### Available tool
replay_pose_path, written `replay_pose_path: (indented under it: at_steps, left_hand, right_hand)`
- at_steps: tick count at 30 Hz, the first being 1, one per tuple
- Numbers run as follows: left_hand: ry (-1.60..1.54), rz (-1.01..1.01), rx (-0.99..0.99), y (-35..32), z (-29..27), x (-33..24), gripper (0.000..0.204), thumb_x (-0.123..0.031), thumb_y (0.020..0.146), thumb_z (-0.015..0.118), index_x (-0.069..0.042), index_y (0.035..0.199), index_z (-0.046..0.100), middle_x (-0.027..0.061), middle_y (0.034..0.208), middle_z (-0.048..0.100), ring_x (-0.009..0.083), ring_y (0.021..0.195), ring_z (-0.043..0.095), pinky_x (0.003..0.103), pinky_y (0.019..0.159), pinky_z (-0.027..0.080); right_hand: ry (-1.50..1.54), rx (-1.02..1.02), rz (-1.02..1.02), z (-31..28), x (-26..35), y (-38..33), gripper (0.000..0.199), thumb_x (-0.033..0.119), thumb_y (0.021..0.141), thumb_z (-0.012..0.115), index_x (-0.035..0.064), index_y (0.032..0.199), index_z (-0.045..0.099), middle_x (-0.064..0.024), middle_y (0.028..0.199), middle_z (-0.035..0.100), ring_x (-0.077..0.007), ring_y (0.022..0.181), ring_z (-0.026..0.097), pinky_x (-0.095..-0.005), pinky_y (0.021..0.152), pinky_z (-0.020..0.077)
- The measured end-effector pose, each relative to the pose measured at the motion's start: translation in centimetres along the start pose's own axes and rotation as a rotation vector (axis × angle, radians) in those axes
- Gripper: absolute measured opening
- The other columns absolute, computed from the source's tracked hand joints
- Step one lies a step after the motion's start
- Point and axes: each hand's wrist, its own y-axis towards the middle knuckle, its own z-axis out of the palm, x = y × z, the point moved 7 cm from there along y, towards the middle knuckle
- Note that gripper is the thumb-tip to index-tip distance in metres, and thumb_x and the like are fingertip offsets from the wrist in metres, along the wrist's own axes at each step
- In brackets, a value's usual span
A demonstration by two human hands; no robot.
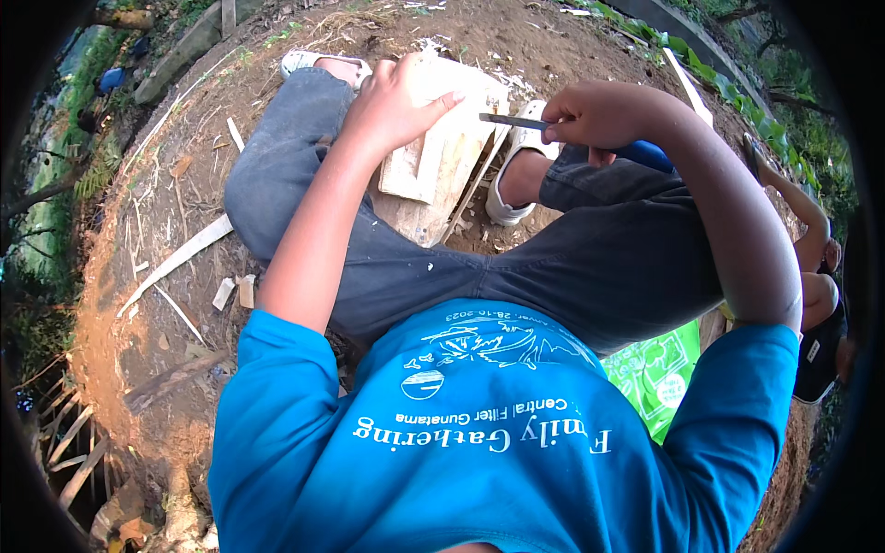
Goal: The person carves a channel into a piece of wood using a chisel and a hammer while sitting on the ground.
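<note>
My left hand [395, 109] grips the far part of a pale piece of wood [427, 170], its thumb stretched out to the right along the top. That piece lies on a wider wooden board [466, 152] between my legs; strong light washes out its far end. Closed in my right hand [595, 112] is a knife, its narrow dark blade [513, 121] pointing left toward the wood, a short gap away. The knife's blue handle [645, 155] shows below my right wrist.
My bent legs in dark trousers flank the board, with a light shoe [516, 175] close to its right edge. Wood strips [180, 261] and shavings litter the brown soil. A green printed bag [656, 373] lies by my right side. Another person [816, 295] sits at the far right.
</note>
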Motion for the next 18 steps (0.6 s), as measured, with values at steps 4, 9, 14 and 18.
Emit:
replay_pose_path:
  at_steps: [4,9,14,18]
  left_hand:
    - [0.194,0.001,0.045,-3.5,-0.3,-1.4,0.117,-0.053,0.073,0.084,-0.009,0.157,0.016,0.0252,0.151,0.035,0.0422,0.137,0.047,0.047,0.111,0.045]
    - [-0.138,0.247,0.223,-4.8,-0.9,-2.7,0.112,-0.023,0.068,0.089,-0.019,0.156,0.02,0.0184,0.155,0.039,0.0388,0.137,0.049,0.046,0.117,0.041]
    - [-0.389,0.303,0.412,-5.2,-0.9,-2.6,0.103,-0.024,0.075,0.088,-0.017,0.153,0.022,0.0158,0.15,0.045,0.0358,0.136,0.05,0.044,0.117,0.041]
    - [-0.456,0.267,0.286,-3.9,-1.3,-0.5,0.088,-0.029,0.085,0.082,-0.015,0.151,0.025,0.0158,0.148,0.047,0.0347,0.139,0.047,0.046,0.117,0.039]
  right_hand:
    - [-0.055,-0.12,-0.03,-1.2,1.3,-0.4,0.032,0.024,0.102,0.059,0.0067,0.13,0.062,-0.0089,0.089,0.071,-0.0159,0.061,0.067,-0.0308,0.06,0.0568]
    - [-0.076,-0.271,-0.263,-2.6,2.4,-0.5,0.036,0.017,0.096,0.065,0.0021,0.129,0.062,-0.0119,0.086,0.072,-0.017,0.065,0.069,-0.0323,0.062,0.0577]
    - [-0.121,-0.172,-0.228,-1.8,4.1,-0.1,0.033,0.008,0.093,0.067,-0.0015,0.124,0.063,-0.0116,0.084,0.072,-0.0169,0.067,0.071,-0.0328,0.065,0.059]
    - [-0.154,-0.168,-0.298,-1.6,5.1,0.6,0.031,0.007,0.091,0.07,0.0015,0.121,0.067,-0.0125,0.084,0.072,-0.0192,0.069,0.073,-0.0341,0.065,0.0603]
